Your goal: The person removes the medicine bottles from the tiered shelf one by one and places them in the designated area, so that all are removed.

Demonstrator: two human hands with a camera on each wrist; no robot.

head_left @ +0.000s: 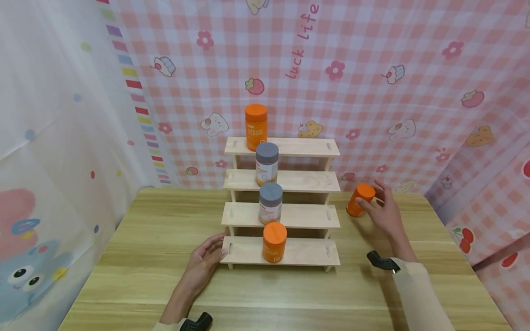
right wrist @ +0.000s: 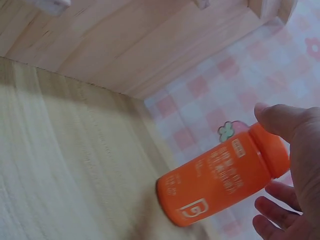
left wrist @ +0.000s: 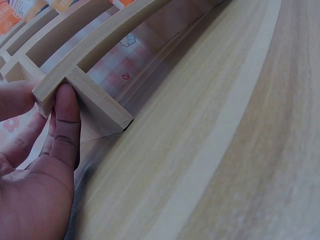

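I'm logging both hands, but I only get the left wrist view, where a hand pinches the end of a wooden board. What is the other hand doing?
Observer: The right hand holds an orange bottle near its cap.
Operator: Where is that bottle relative to the wooden stand?
Observer: To the right of the stand, as the head view shows it.
Operator: And what is on the step just above the lowest one?
Observer: A single jar with a grey lid.
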